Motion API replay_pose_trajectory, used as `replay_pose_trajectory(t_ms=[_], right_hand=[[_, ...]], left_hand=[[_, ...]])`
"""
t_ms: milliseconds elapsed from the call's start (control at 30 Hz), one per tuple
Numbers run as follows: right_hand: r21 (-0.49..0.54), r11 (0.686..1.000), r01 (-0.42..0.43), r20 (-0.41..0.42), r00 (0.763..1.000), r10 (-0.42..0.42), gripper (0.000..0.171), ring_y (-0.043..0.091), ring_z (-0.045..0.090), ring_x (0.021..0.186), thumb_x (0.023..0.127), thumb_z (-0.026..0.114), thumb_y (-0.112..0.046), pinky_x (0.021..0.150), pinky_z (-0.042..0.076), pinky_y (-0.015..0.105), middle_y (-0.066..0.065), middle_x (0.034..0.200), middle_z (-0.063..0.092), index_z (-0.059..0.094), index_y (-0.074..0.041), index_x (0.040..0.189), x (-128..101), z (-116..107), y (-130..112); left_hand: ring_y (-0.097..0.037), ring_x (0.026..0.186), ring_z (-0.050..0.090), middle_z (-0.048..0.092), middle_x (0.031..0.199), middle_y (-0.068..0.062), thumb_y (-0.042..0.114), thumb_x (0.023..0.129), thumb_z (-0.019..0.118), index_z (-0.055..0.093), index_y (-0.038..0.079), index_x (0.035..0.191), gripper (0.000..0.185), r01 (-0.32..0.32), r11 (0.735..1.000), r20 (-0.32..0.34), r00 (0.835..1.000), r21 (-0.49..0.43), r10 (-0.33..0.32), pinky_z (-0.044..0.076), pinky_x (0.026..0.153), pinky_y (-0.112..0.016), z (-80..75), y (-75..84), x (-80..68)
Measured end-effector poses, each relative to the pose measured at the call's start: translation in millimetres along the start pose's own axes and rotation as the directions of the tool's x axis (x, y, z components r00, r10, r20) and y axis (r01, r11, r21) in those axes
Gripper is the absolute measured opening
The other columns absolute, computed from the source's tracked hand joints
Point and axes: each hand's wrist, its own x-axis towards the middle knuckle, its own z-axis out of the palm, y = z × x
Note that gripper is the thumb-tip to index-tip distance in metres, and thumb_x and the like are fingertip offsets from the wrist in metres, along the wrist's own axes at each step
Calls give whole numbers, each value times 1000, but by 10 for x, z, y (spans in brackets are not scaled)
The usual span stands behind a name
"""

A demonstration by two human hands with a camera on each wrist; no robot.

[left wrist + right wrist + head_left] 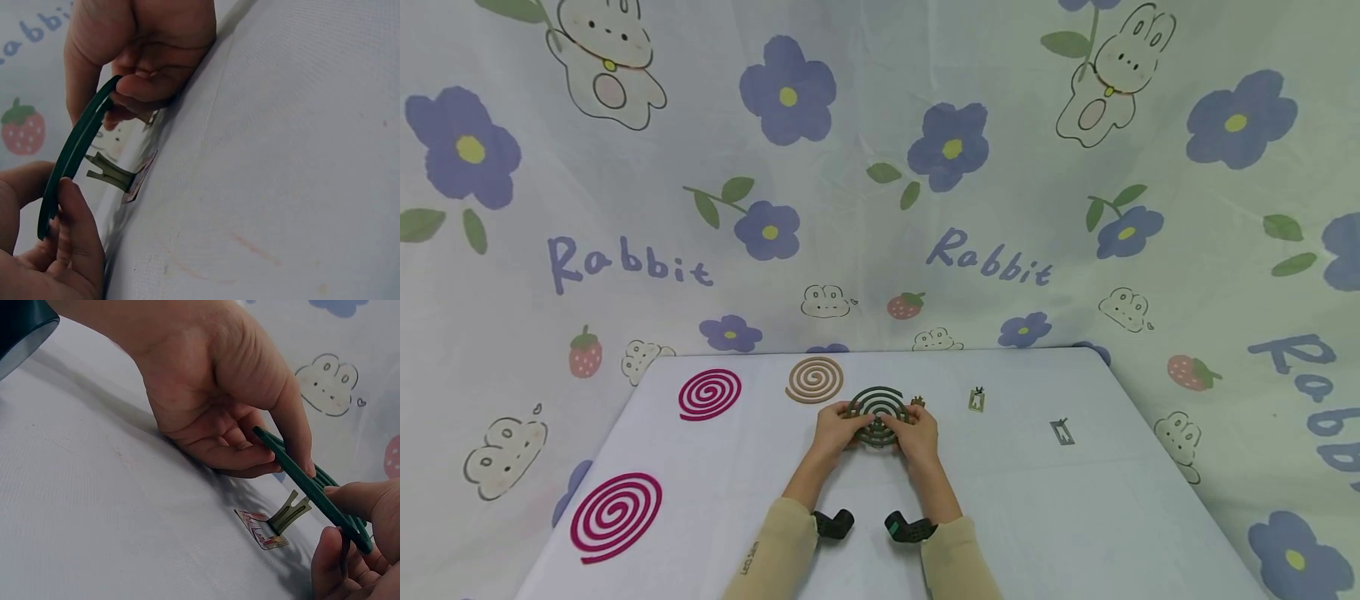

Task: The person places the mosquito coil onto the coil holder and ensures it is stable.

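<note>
Both hands pinch one dark green spiral coil above its stand.

From the left: two magenta spiral coils (616, 515) and a tan spiral coil (815, 379) lie flat on the white tabletop (1075, 517). Left hand (835, 429) and right hand (917, 433) clamp opposite rims of the dark green spiral mosquito coil (878, 414), tilted on edge, rigid and ridged, directly over a small bent metal stand (289, 512). Two more flat metal stands (1063, 431) lie rightward.

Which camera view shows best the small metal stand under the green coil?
The right wrist view: the metal stand is there unobstructed, prongs up, below the green coil. The left wrist view shows it smaller, side-on. In the head view the hands and the coil hide it.
</note>
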Motion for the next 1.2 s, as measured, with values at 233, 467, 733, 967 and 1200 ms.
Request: replay_pose_trajectory(t_ms=[233, 467, 733, 967, 1200], right_hand=[[-13, 1000, -11, -4, 1000, 11, 46, 15, 60, 64, 80, 81, -17, 42, 45, 22, 10, 89, 67, 60, 3, 116, 5, 0, -2], [2, 1000, -10, 0, 1000, 10, 45, 16, 60, 66, 79, 82, -17, 42, 45, 21, 10, 89, 67, 61, 3, 114, 25, -14, 18], [-9, 1000, -6, 6, 1000, 6, 45, 16, 60, 66, 79, 82, -14, 43, 45, 22, 10, 89, 67, 61, 3, 114, 35, -27, 17], [-4, 1000, -16, 14, 1000, 16, 43, 16, 60, 65, 79, 82, -15, 42, 45, 22, 9, 89, 67, 61, 2, 113, 37, -30, 15], [-10, 999, -31, 15, 999, 32, 43, 15, 58, 61, 79, 82, -14, 42, 44, 22, 9, 89, 67, 62, 2, 113, 41, -19, -14]], left_hand=[[-13, 69, 66, 72, 92, -11, 12, 79, 81, 64, -4, 110, 39, -5, 1000, -7, 1000, 17, 5, 50, 49, -24, 7, -22, 11], [-12, 69, 65, 71, 93, -10, 13, 79, 81, 64, -4, 111, 40, 2, 1000, -7, 1000, 19, -2, 49, 49, -24, 14, -31, 22], [-13, 69, 64, 71, 95, -12, 14, 80, 81, 63, -4, 112, 41, 6, 1000, 1, 1000, 19, -6, 51, 49, -25, 17, -46, 19], [-13, 68, 64, 71, 94, -10, 14, 80, 81, 64, -3, 112, 40, 7, 1000, -8, 1000, 17, -7, 50, 48, -24, 20, -31, -3], [-13, 69, 65, 71, 94, -11, 14, 80, 81, 63, -4, 113, 41, 2, 1000, -6, 1000, 6, -2, 50, 49, -24, 9, -32, -10]])
